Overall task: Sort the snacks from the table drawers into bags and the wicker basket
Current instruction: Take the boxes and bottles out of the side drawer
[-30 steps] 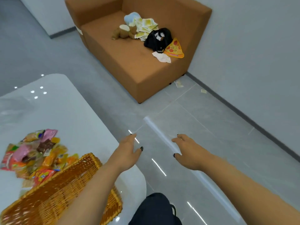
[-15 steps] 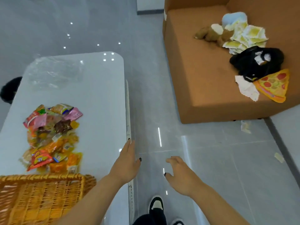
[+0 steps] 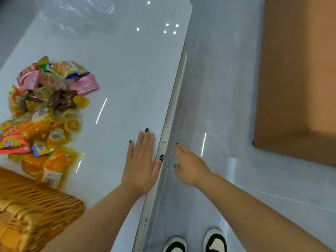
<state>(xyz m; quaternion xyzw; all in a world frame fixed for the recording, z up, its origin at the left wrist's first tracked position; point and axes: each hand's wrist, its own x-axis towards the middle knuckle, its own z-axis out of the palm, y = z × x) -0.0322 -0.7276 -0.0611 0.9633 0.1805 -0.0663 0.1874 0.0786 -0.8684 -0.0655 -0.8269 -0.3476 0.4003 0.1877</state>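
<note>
A heap of colourful snack packets (image 3: 45, 110) lies on the left of the glossy white table (image 3: 127, 70). The wicker basket (image 3: 31, 211) stands at the near left corner. My left hand (image 3: 141, 160) rests flat on the tabletop, fingers straight, at the table's right edge. My right hand (image 3: 189, 164) hovers just beyond that edge, fingers loosely bent, holding nothing, beside the drawer front (image 3: 172, 113) with a small recessed handle (image 3: 164, 135).
An orange-brown sofa (image 3: 298, 84) fills the right side, across a strip of grey tiled floor (image 3: 218, 106). Clear plastic bags (image 3: 76, 17) lie crumpled at the table's far end. My two shoes (image 3: 196, 242) show at the bottom.
The view has swung down and closer over the table. My left hand has settled flat on the tabletop edge, and my right hand has come nearer the drawer side.
</note>
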